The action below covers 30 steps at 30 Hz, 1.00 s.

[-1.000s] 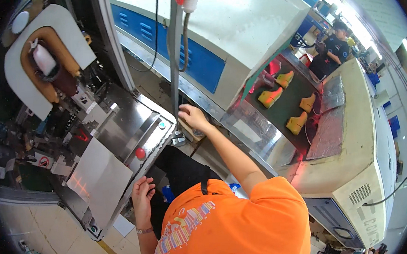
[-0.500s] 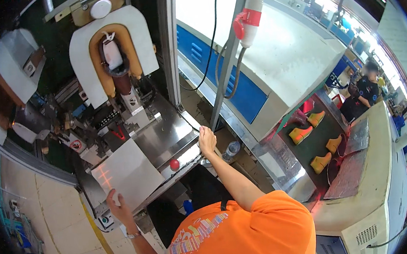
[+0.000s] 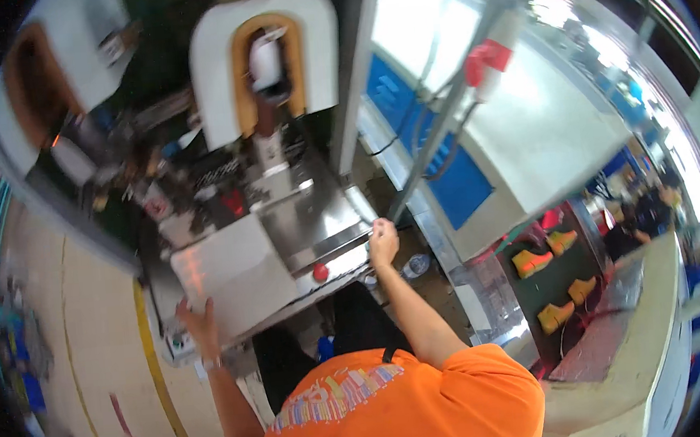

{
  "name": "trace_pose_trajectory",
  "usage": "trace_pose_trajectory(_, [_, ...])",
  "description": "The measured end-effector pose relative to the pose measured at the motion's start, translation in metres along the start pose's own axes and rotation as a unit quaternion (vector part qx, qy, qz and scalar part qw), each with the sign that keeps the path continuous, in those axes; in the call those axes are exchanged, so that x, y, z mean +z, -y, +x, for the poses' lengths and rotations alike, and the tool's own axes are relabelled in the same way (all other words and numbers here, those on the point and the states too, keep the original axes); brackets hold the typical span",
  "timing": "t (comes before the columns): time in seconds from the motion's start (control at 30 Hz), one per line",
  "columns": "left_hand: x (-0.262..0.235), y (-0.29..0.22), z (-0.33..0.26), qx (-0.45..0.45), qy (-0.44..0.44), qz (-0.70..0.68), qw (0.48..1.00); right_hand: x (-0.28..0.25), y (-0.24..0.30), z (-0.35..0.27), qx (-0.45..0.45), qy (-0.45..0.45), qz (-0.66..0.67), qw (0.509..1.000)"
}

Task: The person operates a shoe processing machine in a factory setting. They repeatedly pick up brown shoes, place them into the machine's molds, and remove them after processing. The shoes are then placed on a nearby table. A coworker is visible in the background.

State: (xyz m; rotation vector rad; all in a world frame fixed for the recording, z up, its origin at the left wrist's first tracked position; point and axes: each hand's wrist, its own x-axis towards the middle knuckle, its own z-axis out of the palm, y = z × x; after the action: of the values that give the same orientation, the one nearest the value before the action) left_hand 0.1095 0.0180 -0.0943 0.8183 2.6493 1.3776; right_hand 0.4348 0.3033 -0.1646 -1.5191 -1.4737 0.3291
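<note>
A steel machine table (image 3: 285, 224) stands in front of me, with a flat plate (image 3: 231, 273) on its near left and a red round button (image 3: 320, 273) on its front edge. My left hand (image 3: 199, 321) rests spread on the near left corner of that plate. My right hand (image 3: 382, 236) is closed on the table's right front corner, beside a slanted metal pole (image 3: 441, 121). Behind the table rises a white arch-shaped machine head (image 3: 263, 57) with a tan inner rim.
A white and blue cabinet (image 3: 476, 151) stands to the right. Several orange-yellow shoes (image 3: 546, 260) sit on a dark conveyor at right, where another person (image 3: 638, 224) works. A plastic bottle (image 3: 415, 264) lies low by the table. A yellow line (image 3: 157, 373) marks the floor at left.
The view has swung so the machine table sits nearer the centre. My left hand has moved up onto the plate's corner; my right hand stays at the table's right front corner.
</note>
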Motion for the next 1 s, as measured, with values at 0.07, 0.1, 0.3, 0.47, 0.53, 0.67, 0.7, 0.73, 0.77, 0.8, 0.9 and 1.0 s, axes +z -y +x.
trace_pose_trajectory(0.07, [0.005, 0.019, 0.004, -0.003, 0.006, -0.005, 1.0, -0.002, 0.004, -0.004, -0.003, 0.015, -0.028, 0.999])
trace_pose_trajectory(0.1, [0.004, 0.015, 0.01, 0.031, 0.009, 0.071, 0.997, -0.004, 0.001, -0.006, 0.005, 0.024, -0.024, 0.999])
trace_pose_trajectory(0.3, [0.004, 0.018, 0.049, -0.054, 0.153, 0.179, 0.97, -0.005, 0.003, -0.007, -0.023, 0.021, -0.056, 0.998])
trace_pose_trajectory(0.47, [-0.016, 0.044, 0.079, 0.025, 0.286, -0.093, 0.953, -0.014, -0.003, -0.003, -0.035, 0.012, -0.044, 0.998])
trace_pose_trajectory(0.53, [-0.068, 0.048, 0.087, -0.033, 0.276, -0.138, 0.951, -0.009, 0.003, -0.002, 0.009, 0.036, -0.076, 0.996])
trace_pose_trajectory(0.67, [-0.157, 0.094, 0.108, -0.096, 0.27, -0.241, 0.927, 0.005, 0.011, -0.006, -0.04, -0.015, -0.06, 0.997])
trace_pose_trajectory(0.7, [-0.179, 0.116, 0.11, -0.103, 0.286, -0.294, 0.906, 0.005, 0.011, -0.01, -0.027, 0.001, -0.055, 0.998])
trace_pose_trajectory(0.73, [-0.187, 0.122, 0.116, -0.106, 0.316, -0.334, 0.882, 0.0, 0.013, -0.007, -0.015, 0.011, -0.051, 0.999])
trace_pose_trajectory(0.77, [-0.197, 0.123, 0.117, -0.101, 0.336, -0.352, 0.867, -0.003, 0.014, -0.007, -0.011, 0.003, -0.05, 0.999])
trace_pose_trajectory(0.8, [-0.206, 0.123, 0.119, -0.061, 0.327, -0.255, 0.908, -0.005, 0.015, -0.005, -0.019, -0.006, -0.054, 0.998])
trace_pose_trajectory(0.9, [-0.228, 0.098, 0.109, 0.057, 0.273, 0.058, 0.959, -0.01, 0.013, -0.007, -0.036, -0.025, -0.059, 0.997])
trace_pose_trajectory(1.0, [-0.241, 0.085, 0.104, 0.05, 0.238, 0.126, 0.962, -0.007, 0.009, -0.008, -0.042, -0.037, -0.062, 0.997])
